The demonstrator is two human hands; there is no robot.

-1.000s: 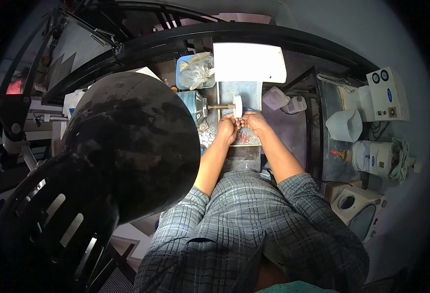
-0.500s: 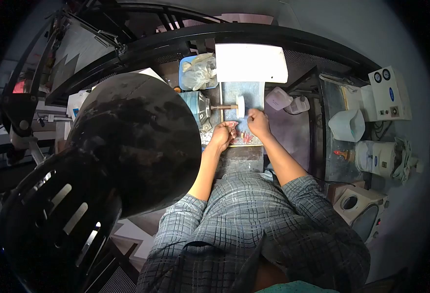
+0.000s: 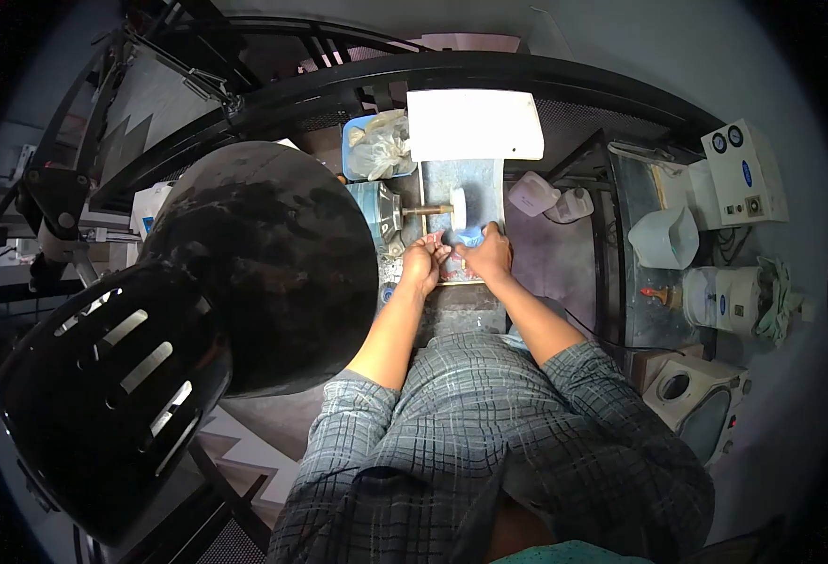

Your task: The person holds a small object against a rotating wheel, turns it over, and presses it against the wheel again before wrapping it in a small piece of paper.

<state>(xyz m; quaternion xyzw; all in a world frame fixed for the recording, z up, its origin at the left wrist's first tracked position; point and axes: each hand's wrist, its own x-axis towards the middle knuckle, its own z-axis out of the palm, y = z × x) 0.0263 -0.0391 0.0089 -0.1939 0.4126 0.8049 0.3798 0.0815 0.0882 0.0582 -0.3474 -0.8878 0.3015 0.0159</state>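
My left hand point(image 3: 421, 265) is closed, its fingertips pinching a small pink piece point(image 3: 441, 249) just below the white polishing wheel point(image 3: 458, 208). My right hand point(image 3: 492, 254) is closed beside it, with a small bright blue piece point(image 3: 471, 236) at its thumb and fingers. What the blue piece is I cannot make out. The wheel sits on the brass-coloured spindle point(image 3: 428, 211) of a blue-green motor point(image 3: 374, 211). Small red pieces point(image 3: 461, 269) lie in the tray point(image 3: 477, 175), partly hidden by my hands.
A large black lamp shade point(image 3: 264, 273) blocks the left side. Behind the motor stands a blue bin point(image 3: 350, 150) with plastic bags, and a white panel point(image 3: 475, 124) covers the tray's far end. Plastic jugs point(image 3: 533, 194) and a gauge unit point(image 3: 745, 174) are at the right.
My right hand has come down and nearer my left, and the blue piece now shows at its fingers. My left hand still holds the pink piece. The view has shifted slightly.
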